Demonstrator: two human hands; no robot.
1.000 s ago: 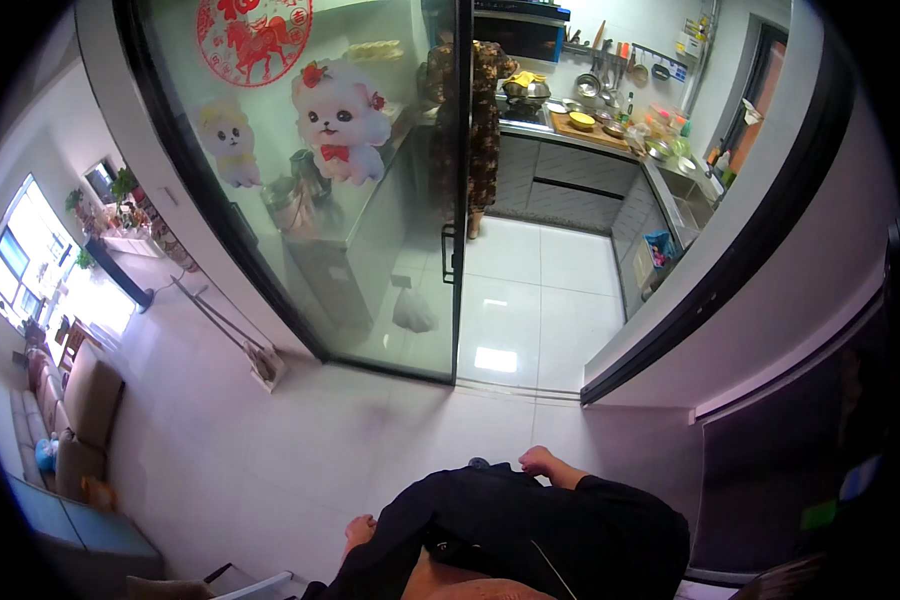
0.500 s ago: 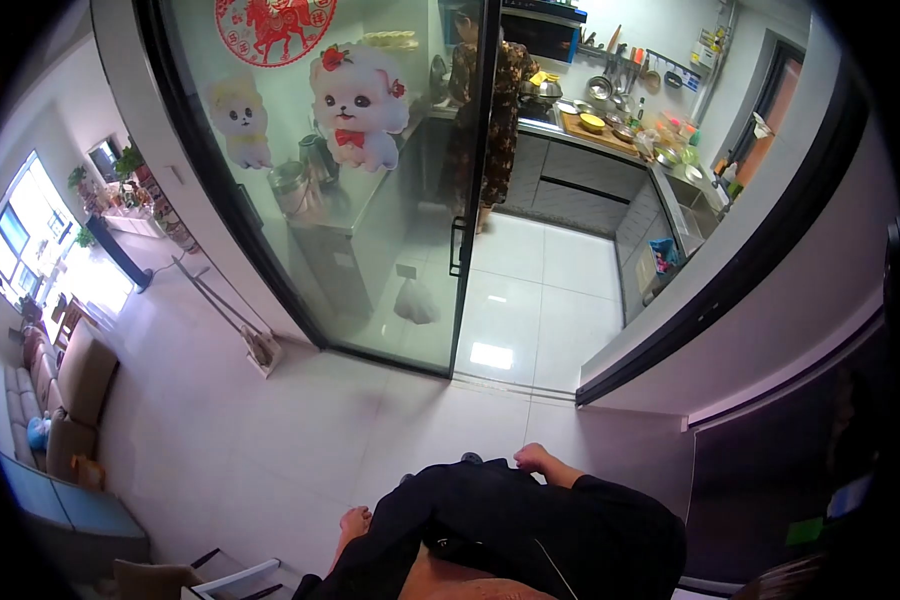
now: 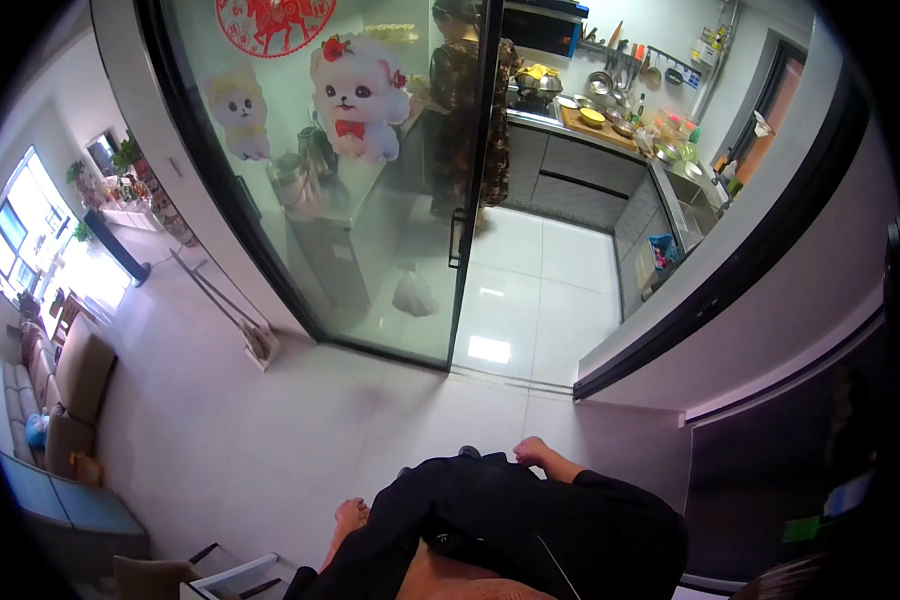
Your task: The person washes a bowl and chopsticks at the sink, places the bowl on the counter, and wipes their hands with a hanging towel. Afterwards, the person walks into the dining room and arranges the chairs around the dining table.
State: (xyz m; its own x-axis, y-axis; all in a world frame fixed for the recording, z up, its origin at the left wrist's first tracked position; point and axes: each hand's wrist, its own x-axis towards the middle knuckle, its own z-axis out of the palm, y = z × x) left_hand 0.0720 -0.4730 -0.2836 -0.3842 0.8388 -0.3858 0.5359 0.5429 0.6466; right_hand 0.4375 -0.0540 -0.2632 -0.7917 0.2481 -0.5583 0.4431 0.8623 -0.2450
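Note:
My left hand [image 3: 351, 514] hangs beside my black top [image 3: 530, 510], its fingers loosely curled and no object showing in it. On the other side, my right hand [image 3: 532, 451] is also curled, with nothing visible in it. Both hands are apart from any furniture. Ahead of me stands a sliding glass door [image 3: 390, 250] with a black frame, partly open; its handle [image 3: 457, 240] is out of reach of my hands. White puppy stickers [image 3: 355, 105] decorate the glass.
Beyond the doorway a person [image 3: 457, 110] stands in the kitchen, mostly behind the glass. A counter holds a cutting board [image 3: 602, 128] and a yellow bowl [image 3: 592, 117]. A broom and dustpan [image 3: 260, 345] lean at left. A chair [image 3: 150, 578] is near my left side.
The person in the kitchen has shifted left, further behind the glass. My left hand appears slightly higher in view; my right hand has barely moved.

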